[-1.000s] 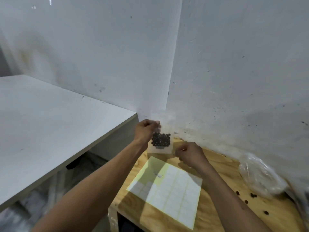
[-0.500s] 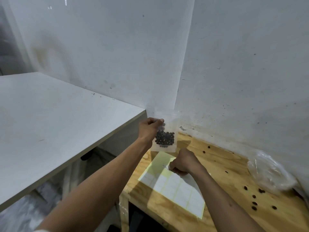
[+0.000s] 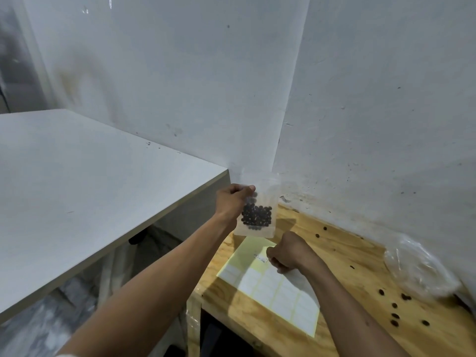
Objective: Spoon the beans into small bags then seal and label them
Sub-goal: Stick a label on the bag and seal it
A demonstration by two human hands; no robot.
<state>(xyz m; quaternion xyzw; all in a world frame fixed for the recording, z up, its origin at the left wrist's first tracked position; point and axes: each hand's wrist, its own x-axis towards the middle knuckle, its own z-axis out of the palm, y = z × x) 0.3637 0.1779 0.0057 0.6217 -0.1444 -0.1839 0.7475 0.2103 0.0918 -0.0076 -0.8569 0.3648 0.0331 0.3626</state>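
Note:
My left hand [image 3: 233, 202] holds a small clear bag [image 3: 261, 194] upright by its upper left edge, above the far left corner of the wooden table [image 3: 347, 256]. Dark beans [image 3: 256, 215] fill the bag's lower half. A sheet of white labels on yellow backing [image 3: 270, 287] lies flat on the table below the bag. My right hand [image 3: 288, 252] rests on the sheet's upper part, fingers pinched at a label with handwriting on it [image 3: 259, 258]. Whether the label is lifted off the backing I cannot tell.
Several loose beans [image 3: 394, 305] lie scattered on the wood at the right. A crumpled clear plastic bag [image 3: 417, 269] sits against the wall at far right. A white table [image 3: 90, 191] stands to the left, higher than the wooden one. White walls meet in a corner behind.
My right hand left the bag and came down onto the label sheet, pinching at a label. My left hand kept holding the bean bag upright.

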